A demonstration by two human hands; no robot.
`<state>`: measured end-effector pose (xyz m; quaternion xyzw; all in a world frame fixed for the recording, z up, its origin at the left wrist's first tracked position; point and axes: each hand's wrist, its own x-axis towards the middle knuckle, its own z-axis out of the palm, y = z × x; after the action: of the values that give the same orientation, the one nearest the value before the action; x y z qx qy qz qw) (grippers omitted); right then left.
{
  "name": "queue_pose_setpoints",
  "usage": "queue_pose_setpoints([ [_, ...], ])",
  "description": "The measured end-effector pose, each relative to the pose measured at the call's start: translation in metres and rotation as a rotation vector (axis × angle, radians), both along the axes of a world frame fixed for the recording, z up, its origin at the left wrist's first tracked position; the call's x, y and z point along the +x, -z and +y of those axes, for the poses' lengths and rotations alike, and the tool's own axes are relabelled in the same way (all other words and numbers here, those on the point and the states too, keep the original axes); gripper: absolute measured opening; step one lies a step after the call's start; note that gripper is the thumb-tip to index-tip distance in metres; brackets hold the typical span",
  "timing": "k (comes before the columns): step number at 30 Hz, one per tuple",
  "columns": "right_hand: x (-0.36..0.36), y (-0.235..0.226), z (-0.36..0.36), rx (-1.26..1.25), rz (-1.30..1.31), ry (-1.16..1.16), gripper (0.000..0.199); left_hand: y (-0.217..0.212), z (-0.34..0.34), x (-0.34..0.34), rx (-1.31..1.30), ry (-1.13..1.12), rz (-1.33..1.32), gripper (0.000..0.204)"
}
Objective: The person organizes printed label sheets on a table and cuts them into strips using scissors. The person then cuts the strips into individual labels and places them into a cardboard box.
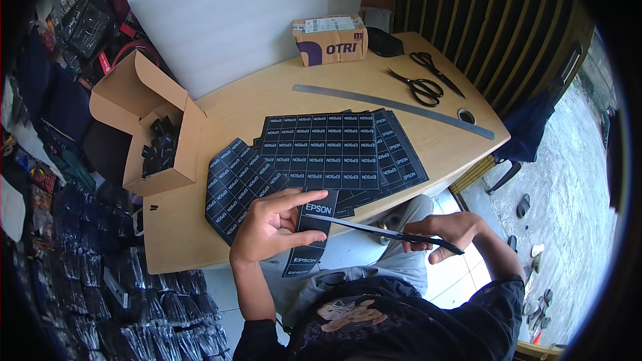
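My left hand [271, 224] pinches a narrow black strip of labels [307, 244] with pale printing between thumb and fingers, in front of the table edge. In my right hand [445, 234] is a pair of scissors [364, 228] with dark handles. Its blades point left and reach the strip between my left thumb and fingers; whether they touch it I cannot tell. Just beyond my hands lie several overlapping black label sheets [321, 137], printed in a grid of small rectangles.
An open cardboard box [180, 172] holding small black parts stands at the left. Across the table [247, 103] lie a metal ruler [394, 103], black scissors [421, 88], a second black pair [441, 75] and a tape roll [466, 115]. A taped parcel [331, 43] stands behind.
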<state>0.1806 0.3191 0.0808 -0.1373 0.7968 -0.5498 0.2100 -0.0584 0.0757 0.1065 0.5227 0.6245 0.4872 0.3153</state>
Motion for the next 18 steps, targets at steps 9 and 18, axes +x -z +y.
queue_pose_setpoints([
  [9,-0.004,0.0,0.0,0.0,-0.005,-0.007,0.079,0.004,0.007,0.003,-0.026,0.018,-0.095,0.06],
  [18,-0.005,0.006,0.0,-0.013,0.005,-0.002,0.079,0.006,0.012,0.005,-0.02,0.034,-0.102,0.06],
])
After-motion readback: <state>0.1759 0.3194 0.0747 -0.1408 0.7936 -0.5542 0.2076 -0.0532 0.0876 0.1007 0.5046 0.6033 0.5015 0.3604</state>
